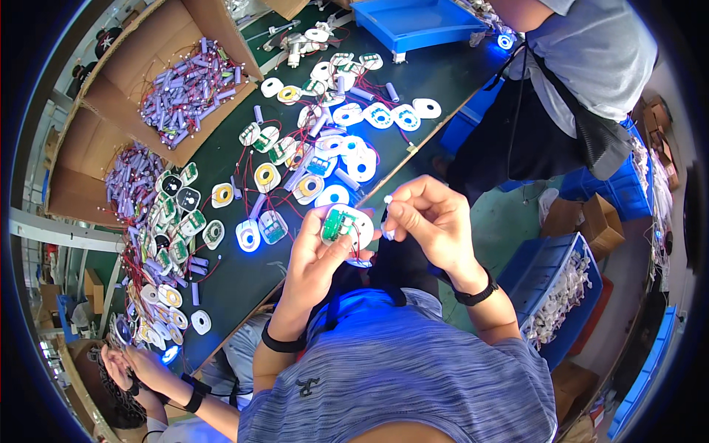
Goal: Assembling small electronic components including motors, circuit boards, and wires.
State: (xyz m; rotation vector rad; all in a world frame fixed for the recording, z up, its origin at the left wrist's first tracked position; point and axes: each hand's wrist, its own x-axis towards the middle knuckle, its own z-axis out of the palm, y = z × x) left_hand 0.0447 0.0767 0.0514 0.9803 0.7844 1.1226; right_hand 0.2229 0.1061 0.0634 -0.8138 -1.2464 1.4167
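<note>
Above the table's near edge, my left hand (314, 255) grips a white round-cornered housing with a green circuit board (338, 224) on it. Its thumb presses on the lower part of the board, and red wires show there. Just to the right, my right hand (436, 225) has thumb and fingertips pinched on a small white piece (388, 199). More white shows below those fingertips, but its kind is too small to tell. The two hands are close together and do not touch. Beyond my left hand lies a glowing white ring-shaped module (334, 196).
Many similar modules, some lit blue, lie with red wires and purple cylindrical cells (269, 225) on the dark green table (240, 284). Cardboard boxes (96, 148) of cells stand left, a blue tray (421, 26) far. Other people work at lower left and upper right. A blue bin (550, 284) stands right.
</note>
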